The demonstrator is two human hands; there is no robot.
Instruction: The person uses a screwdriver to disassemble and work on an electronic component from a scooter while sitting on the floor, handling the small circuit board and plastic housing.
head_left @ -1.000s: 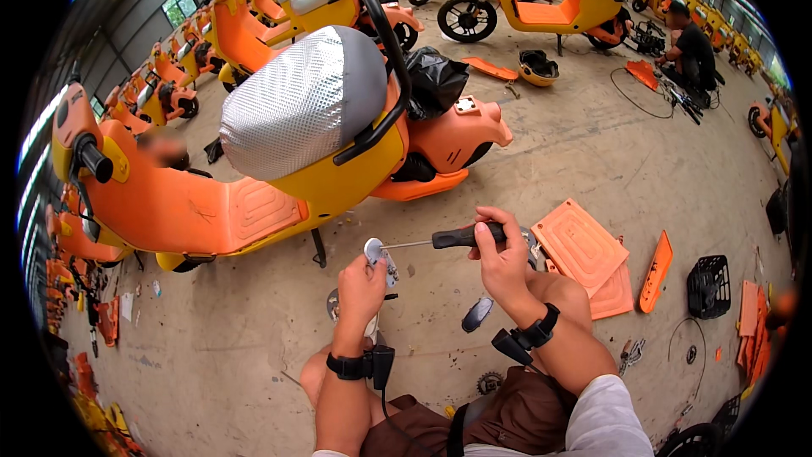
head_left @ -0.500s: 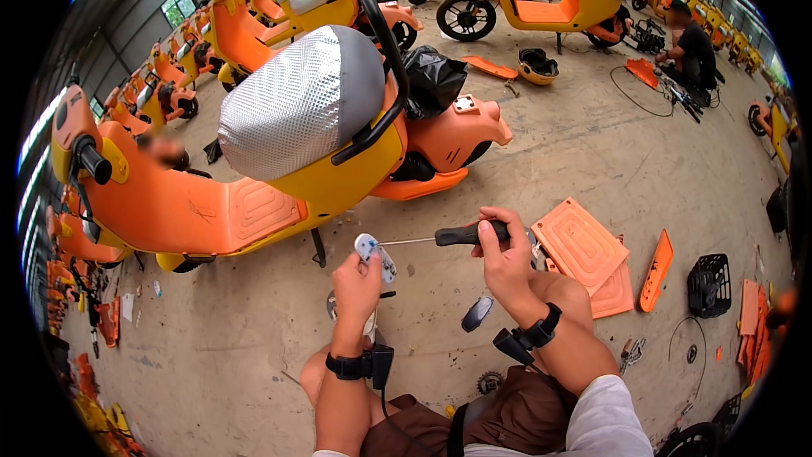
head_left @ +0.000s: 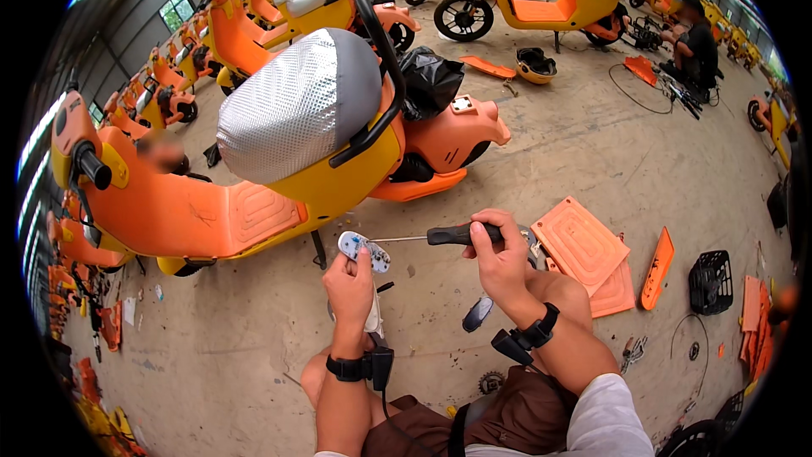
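Observation:
In my left hand [head_left: 348,292], between thumb and fingers, is a small white oval part [head_left: 352,245] with blue and dark spots; I cannot make out its exact kind. My right hand [head_left: 499,258] is wrapped round the black handle of a screwdriver [head_left: 448,235]. Its thin shaft points left, and the tip comes to the right edge of the oval part; whether it touches is too small to tell. Below, between my hands, a dark, shiny oval piece [head_left: 478,314] lies close to the floor. Just beyond stands an orange and yellow scooter [head_left: 326,190] with a silver seat cover.
Orange footboard panels [head_left: 582,241], a narrow orange strip [head_left: 657,269] and a black basket [head_left: 709,282] lie to the right. A yellow helmet [head_left: 535,66] is on the floor further off. Another person [head_left: 698,46] crouches at far right beside scooter parts. Rows of scooters line the hall.
The oval part in my left hand has turned to lie more level and shifted slightly left. The screwdriver in my right hand has moved a little left with it.

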